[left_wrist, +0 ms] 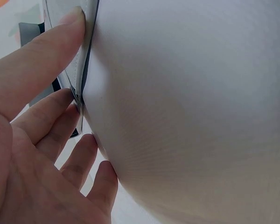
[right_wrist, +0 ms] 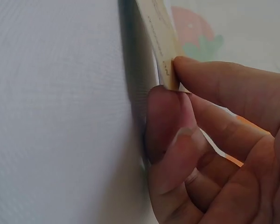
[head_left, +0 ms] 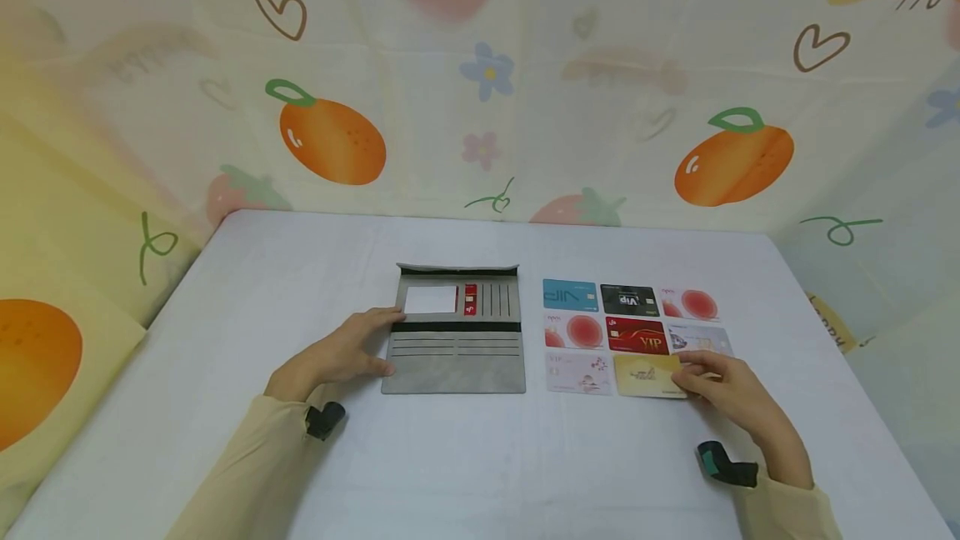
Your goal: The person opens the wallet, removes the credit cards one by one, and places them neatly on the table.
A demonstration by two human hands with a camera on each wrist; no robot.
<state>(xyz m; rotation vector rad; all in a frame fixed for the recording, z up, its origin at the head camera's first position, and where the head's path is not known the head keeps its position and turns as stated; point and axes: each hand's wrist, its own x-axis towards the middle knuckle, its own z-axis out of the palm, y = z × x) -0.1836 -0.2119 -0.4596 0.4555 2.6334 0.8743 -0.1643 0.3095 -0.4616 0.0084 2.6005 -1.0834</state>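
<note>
A grey card wallet (head_left: pixel 420 377) lies unfolded on the table, with a white card (head_left: pixel 430 300) and a red card (head_left: pixel 470 300) in its upper half. My left hand (head_left: pixel 333 357) is at the wallet's left edge, fingers loosely extended. In the left wrist view, the thumb (left_wrist: pixel 46 58) touches that edge. To the right, my right hand (head_left: pixel 731 398) pinches a gold card (head_left: pixel 641 375) by its right end. The right wrist view shows this card (right_wrist: pixel 159 39) tilted, its near corner raised between thumb and fingers.
Several cards lie in rows right of the wallet, among them a blue card (head_left: pixel 570 295), a black card (head_left: pixel 628 301), a red VIP card (head_left: pixel 637 336) and a pale pink card (head_left: pixel 577 373). A fruit-printed cloth (head_left: pixel 525 107) hangs behind the white table (head_left: pixel 487 473).
</note>
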